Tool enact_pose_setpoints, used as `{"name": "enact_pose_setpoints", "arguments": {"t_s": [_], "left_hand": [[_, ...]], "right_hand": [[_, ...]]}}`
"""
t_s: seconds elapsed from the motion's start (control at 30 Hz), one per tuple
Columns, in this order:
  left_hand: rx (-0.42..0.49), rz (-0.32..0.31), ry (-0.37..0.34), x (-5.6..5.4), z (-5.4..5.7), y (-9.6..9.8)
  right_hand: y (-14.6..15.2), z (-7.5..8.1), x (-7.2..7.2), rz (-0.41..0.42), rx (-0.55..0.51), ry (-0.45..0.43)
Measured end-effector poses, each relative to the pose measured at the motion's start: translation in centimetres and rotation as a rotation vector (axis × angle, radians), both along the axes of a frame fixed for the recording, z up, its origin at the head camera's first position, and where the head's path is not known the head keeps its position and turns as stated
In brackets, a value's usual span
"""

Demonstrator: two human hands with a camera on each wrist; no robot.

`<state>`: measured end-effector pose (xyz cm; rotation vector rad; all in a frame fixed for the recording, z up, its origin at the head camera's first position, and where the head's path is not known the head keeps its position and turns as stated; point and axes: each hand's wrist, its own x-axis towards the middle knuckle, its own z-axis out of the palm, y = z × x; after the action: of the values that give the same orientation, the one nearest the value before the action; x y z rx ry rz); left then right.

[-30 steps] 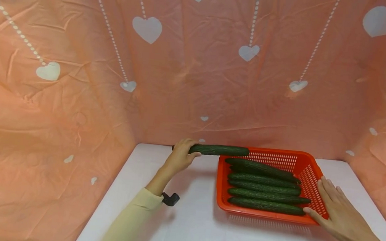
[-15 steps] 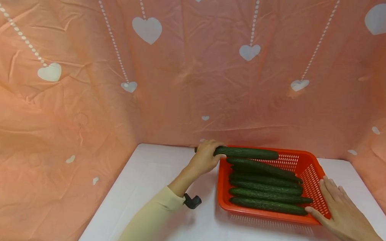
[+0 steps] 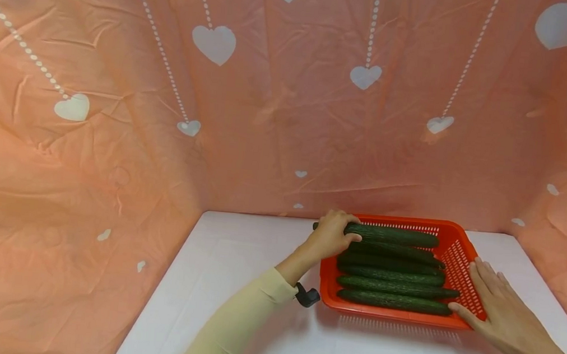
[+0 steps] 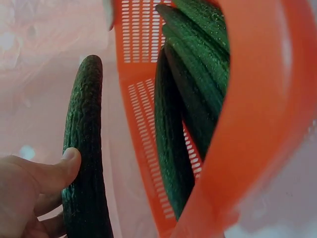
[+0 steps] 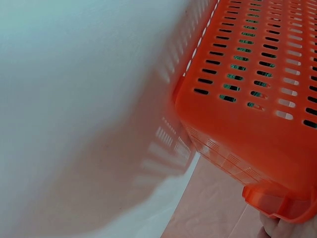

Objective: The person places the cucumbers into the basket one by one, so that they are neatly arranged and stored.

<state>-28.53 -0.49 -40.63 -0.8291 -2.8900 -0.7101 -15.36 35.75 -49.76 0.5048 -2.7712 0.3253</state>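
Note:
In the head view my left hand [image 3: 330, 236] grips a long dark green cucumber [image 3: 395, 235] near its left end. The cucumber lies level over the back part of a red plastic basket [image 3: 398, 315]. Seen from the left wrist, thumb and fingers are on either side of this cucumber [image 4: 85, 124], whose tip points away from the hand. Inside the basket several more cucumbers [image 3: 395, 288] lie side by side, lengthwise. My right hand [image 3: 506, 317] rests on the basket's right rim, its fingers straight and thumb toward the front corner.
The basket stands on a white table [image 3: 255, 270], toward its back right. A peach-coloured cloth [image 3: 279, 115] with pale hearts hangs behind and along both sides. The right wrist view shows the basket's slotted wall [image 5: 233, 114] and its shadow on the table.
My left hand has carried the cucumber to the right, from beside the basket to over its back part, and slightly lower. The right hand stays at the right rim.

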Motion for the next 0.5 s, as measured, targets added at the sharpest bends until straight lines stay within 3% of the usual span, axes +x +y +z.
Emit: {"name": "enact_pose_setpoints", "arguments": {"t_s": [0.33,0.5], "left_hand": [[-0.148,0.038,-0.052,-0.1,-0.2,2.7],[-0.156,0.044,-0.112,-0.2,-0.2,3.6]], "right_hand": [[-0.3,-0.1,0.1,-0.004,-0.002,-0.013],[-0.3,-0.1,0.2,-0.009,-0.007,-0.017]]}}
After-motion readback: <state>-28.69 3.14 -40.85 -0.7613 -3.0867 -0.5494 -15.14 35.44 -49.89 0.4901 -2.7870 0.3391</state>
